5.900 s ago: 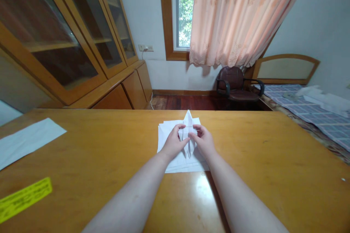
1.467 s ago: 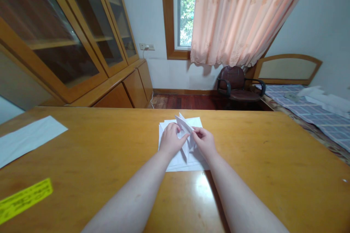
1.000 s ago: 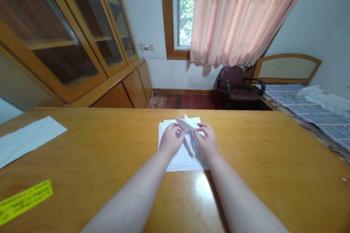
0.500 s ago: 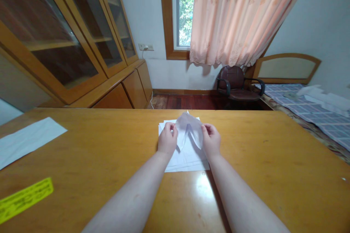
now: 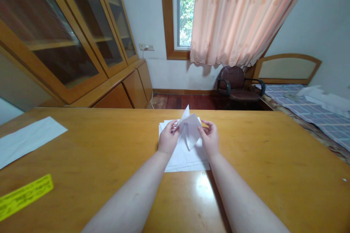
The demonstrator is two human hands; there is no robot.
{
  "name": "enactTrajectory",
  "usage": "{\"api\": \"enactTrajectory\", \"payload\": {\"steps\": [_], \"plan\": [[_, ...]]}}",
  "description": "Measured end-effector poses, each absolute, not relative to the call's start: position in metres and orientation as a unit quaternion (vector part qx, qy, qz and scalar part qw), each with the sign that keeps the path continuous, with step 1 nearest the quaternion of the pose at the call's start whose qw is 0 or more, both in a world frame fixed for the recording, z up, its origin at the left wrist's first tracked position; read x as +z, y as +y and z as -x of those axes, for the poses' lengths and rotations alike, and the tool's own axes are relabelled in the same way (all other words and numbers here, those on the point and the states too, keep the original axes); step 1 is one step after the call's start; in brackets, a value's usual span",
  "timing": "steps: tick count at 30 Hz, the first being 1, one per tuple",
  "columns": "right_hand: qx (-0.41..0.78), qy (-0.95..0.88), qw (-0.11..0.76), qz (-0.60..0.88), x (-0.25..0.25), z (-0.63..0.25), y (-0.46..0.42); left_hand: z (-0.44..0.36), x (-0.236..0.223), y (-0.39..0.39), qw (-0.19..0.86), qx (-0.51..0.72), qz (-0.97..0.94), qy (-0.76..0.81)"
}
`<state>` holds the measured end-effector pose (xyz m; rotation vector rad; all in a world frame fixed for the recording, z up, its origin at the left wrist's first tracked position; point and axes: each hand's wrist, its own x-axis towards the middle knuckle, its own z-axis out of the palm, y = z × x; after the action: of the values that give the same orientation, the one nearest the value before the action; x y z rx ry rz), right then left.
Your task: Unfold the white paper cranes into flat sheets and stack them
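Observation:
A piece of folded white paper [image 5: 192,129] is held up between my two hands, with one pointed flap rising at its far side and another tip hanging down toward me. My left hand [image 5: 168,137] pinches its left edge with thumb and fingers. At the right edge, my right hand [image 5: 210,136] has its thumb against the paper and its fingers curled behind. Underneath lies a stack of white paper sheets [image 5: 184,162] on the wooden table, partly covered by the folded piece and my hands.
A folded white sheet [image 5: 30,140] lies at the table's left, above a yellow label [image 5: 26,196] with blurred writing. The wooden table [image 5: 109,138] ends at a far edge. Beyond stand a glass-door cabinet [image 5: 115,69], a dark red chair [image 5: 235,83] and a bed [image 5: 314,98].
The folded paper has turned and partly closed: its two hanging points now show as one, and a flap stands higher at the back. My hands have stayed nearly in place.

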<state>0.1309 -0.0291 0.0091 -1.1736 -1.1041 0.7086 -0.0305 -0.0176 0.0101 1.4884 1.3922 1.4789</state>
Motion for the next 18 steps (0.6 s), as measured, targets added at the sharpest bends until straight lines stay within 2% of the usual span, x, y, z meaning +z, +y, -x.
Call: {"api": "enactTrajectory", "payload": {"steps": [4,6,15,18], "plan": [[0.348,-0.564,0.524,0.535,0.005,-0.126,-0.027,0.029,0.016,-0.019,0.336,0.597,-0.535,0.495],[0.342,-0.576,0.494,0.555,0.005,-0.127,-0.029,0.03,0.016,-0.02,0.325,0.611,-0.528,0.492],[0.19,-0.49,0.621,0.581,0.012,-0.143,-0.033,0.042,0.005,-0.019,0.249,0.623,-0.53,0.518],[0.159,-0.486,0.636,0.578,0.013,-0.144,-0.033,0.042,0.009,-0.018,0.274,0.629,-0.517,0.512]]}}
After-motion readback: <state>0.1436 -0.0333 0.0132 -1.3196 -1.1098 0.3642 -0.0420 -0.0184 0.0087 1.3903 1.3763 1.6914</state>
